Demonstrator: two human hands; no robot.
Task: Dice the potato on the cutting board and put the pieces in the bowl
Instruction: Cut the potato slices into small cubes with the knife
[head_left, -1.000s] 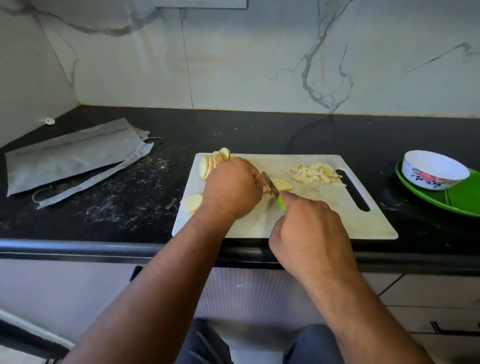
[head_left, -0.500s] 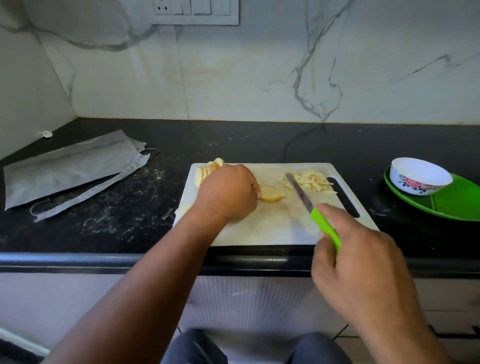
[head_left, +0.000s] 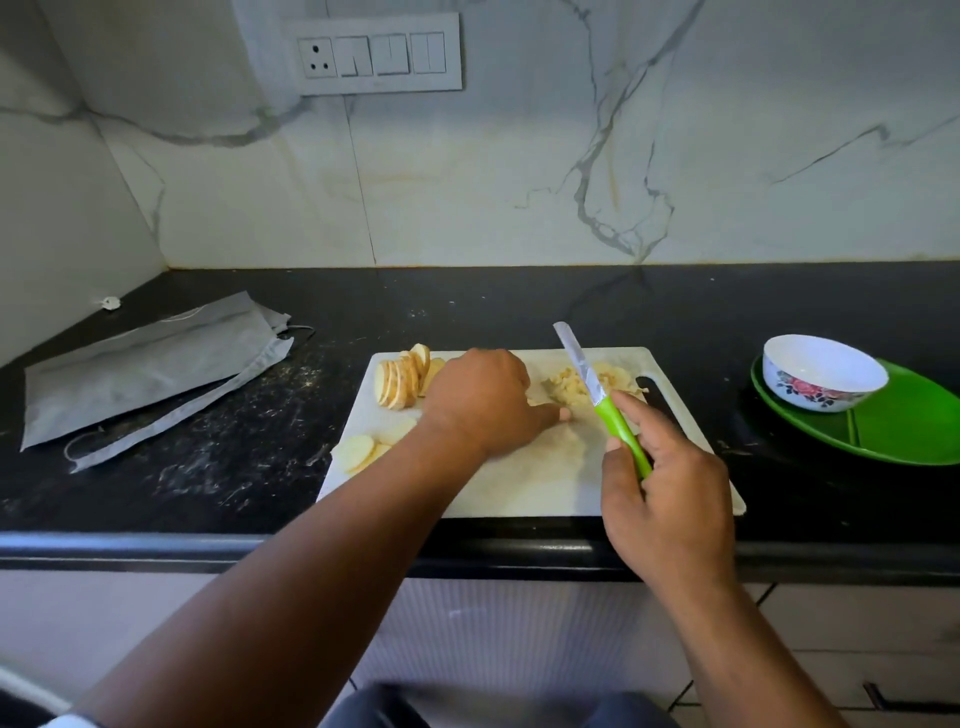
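A: Dicing was under way, by my reading. The left hand (head_left: 480, 402) lay knuckles up on the board (head_left: 519, 483), thumb stretched toward three o'clock beside the diced heap (head_left: 579, 387); I could not tell whether its hidden fingers pressed a slice or nothing at all.

B: And the right hand (head_left: 662, 486)?

A: It was curled round the green handle of the knife (head_left: 602, 400), forefinger straight, blade lifted and pointing to eleven o'clock over the heap.

B: Where was the potato?

A: All on the board: a fan of slices (head_left: 402, 382) at ten o'clock from the left hand, loose slices (head_left: 363, 449) at eight o'clock near the board's left edge, dice at the far right by the handle slot. The bowl (head_left: 823, 371) sat on a green plate (head_left: 893, 431) on the bench (head_left: 208, 467), at three o'clock, well apart from the board, with no pieces showing inside.

B: Next move?

A: Probably a fresh slice laid flat under the blade, fingertips tucked back. The scoop into the bowl looked some way off.
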